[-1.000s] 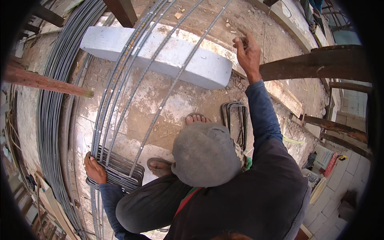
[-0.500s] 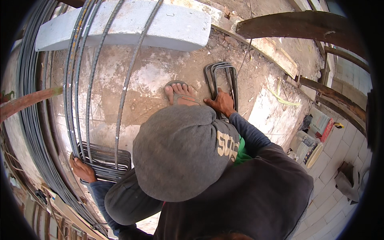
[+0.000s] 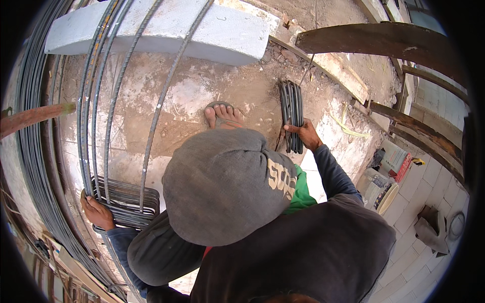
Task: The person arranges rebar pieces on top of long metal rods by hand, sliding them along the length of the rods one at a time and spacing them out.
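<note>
My right hand [image 3: 306,135] is closed around the near part of a compact stack of bent steel rebar stirrups [image 3: 291,106], held on edge over the floor beyond my knee. At the lower left, my left hand [image 3: 99,212] grips the outer corner of a second, larger stack of rectangular stirrups [image 3: 134,214]. Several long ribbed rebar rods [image 3: 162,93] run from the far side into that stack. Its near corner is partly hidden by my other knee. My bare toes [image 3: 222,112] in a sandal show between the two stacks.
A pale concrete block [image 3: 161,35] lies under the rods at the back. Along the left runs a thick bundle of thin steel bars [image 3: 30,131], crossed by a reddish bar [image 3: 35,120]. Dark curved timbers [image 3: 379,43] stand at the right, near a bucket [image 3: 386,197].
My right hand has lifted and turned the smaller stack of stirrups, so it now shows edge-on and slightly farther right. My left hand keeps its hold on the larger stack.
</note>
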Demonstrator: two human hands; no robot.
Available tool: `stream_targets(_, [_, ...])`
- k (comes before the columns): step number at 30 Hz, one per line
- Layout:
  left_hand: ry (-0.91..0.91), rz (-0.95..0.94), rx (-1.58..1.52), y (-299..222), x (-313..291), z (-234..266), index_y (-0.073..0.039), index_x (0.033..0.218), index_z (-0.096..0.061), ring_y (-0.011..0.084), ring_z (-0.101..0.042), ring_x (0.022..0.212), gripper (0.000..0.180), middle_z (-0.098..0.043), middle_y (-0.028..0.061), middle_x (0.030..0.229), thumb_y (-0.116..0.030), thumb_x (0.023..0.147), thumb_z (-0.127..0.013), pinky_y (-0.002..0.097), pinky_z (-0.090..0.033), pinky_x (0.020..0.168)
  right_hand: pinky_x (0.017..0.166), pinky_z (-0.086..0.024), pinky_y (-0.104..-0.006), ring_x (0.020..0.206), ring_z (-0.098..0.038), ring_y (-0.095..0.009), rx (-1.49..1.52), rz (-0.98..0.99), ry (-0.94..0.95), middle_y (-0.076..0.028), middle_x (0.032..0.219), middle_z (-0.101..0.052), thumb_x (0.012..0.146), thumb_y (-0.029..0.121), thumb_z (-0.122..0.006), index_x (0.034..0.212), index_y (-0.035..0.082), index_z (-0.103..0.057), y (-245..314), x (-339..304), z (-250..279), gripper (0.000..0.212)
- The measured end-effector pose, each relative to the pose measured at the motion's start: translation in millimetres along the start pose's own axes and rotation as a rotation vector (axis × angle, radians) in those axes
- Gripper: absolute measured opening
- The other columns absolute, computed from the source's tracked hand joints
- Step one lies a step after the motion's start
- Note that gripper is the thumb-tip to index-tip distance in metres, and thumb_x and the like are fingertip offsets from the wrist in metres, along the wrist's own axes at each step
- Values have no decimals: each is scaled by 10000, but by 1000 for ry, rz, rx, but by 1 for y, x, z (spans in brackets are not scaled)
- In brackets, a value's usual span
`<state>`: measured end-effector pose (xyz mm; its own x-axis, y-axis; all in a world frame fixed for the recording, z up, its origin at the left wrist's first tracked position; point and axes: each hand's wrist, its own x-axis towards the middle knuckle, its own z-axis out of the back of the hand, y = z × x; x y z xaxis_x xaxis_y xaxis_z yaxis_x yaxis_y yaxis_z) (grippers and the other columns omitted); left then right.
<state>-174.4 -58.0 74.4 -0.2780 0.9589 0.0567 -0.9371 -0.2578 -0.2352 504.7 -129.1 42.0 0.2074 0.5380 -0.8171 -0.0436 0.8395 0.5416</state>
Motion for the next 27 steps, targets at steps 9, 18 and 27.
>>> stream_targets(9, [-3, 7, 32, 10, 0, -5, 21, 1270, -594, 405, -596, 1090, 450, -622, 231, 1230, -297, 1037, -375, 424, -446, 948, 703, -574, -333, 740, -676, -229, 241, -3, 51, -156, 858, -678, 875, -1, -687, 979, -28, -590, 45, -28, 12, 145])
stream_targets(18, [-33, 56, 13, -4, -1, 2, 10, 1221, -627, 407, -623, 1023, 379, -658, 232, 1148, -243, 1000, -452, 445, -475, 897, 692, -594, -354, 746, -701, -235, 352, 99, 145, -124, 871, -701, 867, 47, -717, 1047, -11, -615, 73, -39, -16, 215])
stream_targets(27, [-106, -15, 4, -2, -5, 1, 14, 1206, -603, 371, -600, 1040, 335, -639, 208, 1164, -194, 977, -477, 445, -435, 906, 646, -561, -336, 729, -669, -201, 303, 287, 62, -100, 877, -684, 871, 63, -684, 1063, 10, -620, 155, -88, -20, 209])
